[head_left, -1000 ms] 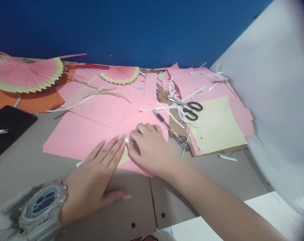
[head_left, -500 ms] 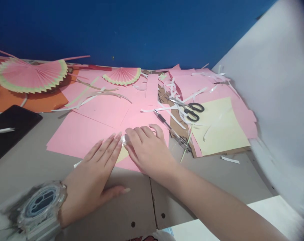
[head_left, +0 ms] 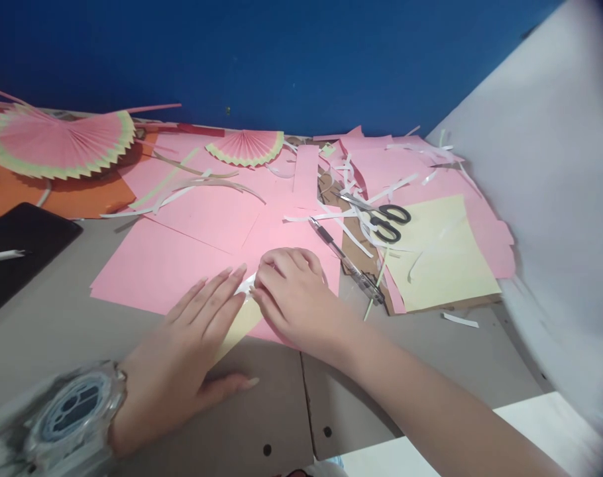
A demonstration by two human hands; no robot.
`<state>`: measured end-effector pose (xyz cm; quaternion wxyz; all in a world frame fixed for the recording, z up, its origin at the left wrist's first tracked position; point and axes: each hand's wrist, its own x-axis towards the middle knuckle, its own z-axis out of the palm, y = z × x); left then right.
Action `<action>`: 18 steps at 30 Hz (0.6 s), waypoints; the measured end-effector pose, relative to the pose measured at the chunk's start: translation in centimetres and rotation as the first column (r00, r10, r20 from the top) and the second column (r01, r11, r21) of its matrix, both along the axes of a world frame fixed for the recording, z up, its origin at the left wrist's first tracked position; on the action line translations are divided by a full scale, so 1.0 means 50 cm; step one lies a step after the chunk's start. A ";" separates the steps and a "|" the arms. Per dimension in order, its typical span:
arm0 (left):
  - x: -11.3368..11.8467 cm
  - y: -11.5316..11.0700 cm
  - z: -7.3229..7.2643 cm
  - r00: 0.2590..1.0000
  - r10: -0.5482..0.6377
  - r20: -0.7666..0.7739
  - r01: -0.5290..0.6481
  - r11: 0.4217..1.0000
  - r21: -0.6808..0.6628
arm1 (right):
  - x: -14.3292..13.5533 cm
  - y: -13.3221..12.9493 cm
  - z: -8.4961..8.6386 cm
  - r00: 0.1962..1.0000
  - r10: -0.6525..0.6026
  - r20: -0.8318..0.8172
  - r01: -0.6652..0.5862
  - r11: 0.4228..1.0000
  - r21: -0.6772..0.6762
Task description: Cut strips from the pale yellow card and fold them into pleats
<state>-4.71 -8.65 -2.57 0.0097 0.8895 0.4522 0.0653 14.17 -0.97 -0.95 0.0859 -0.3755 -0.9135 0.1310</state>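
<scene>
- Right in the middle, the white strip [head_left: 246, 286]; it lies between the two hands, above a yellow piece [head_left: 242, 326] at the near edge of the pink paper
- Here's the right hand [head_left: 296, 295], fingers curled inward, thumb and forefinger pinched together on the strip's end; the other fingertips are tucked out of sight
- And the left hand [head_left: 177, 358], palm down, four fingers laid out nearly side by side, their tips just at the strip; the thumb stands well apart, over the grey table [head_left: 431, 371]; a clear-banded watch [head_left: 73, 407] rides that wrist
- Beneath and beyond, the pink sheets [head_left: 147, 268], overlapping, with paper offcuts scattered across them
- Just past the right hand, a pen [head_left: 344, 259] lying aslant; beyond it the scissors [head_left: 374, 211], black-handled, among white scraps, beside a pale yellow sheet [head_left: 443, 255]
- Out to the far side, a small pleated fan [head_left: 245, 147], pink with a yellow-green rim; further left, a bigger fan [head_left: 65, 142] over something orange [head_left: 83, 199]; nearer, a flat black object [head_left: 28, 255] at the left edge
</scene>
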 end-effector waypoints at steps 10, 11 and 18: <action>-0.009 0.004 -0.012 0.996 -0.076 0.043 0.080 0.993 -0.088 | -0.002 0.012 -0.003 0.997 -0.082 0.008 0.082 0.994 -0.074; -0.010 0.004 -0.013 0.996 -0.071 0.048 0.076 0.992 -0.099 | -0.001 0.013 -0.005 0.997 -0.083 -0.001 0.083 0.994 -0.072; -0.007 0.004 -0.014 0.997 -0.043 0.069 0.052 0.990 -0.128 | -0.001 0.008 -0.016 0.996 -0.080 -0.043 0.081 0.996 0.038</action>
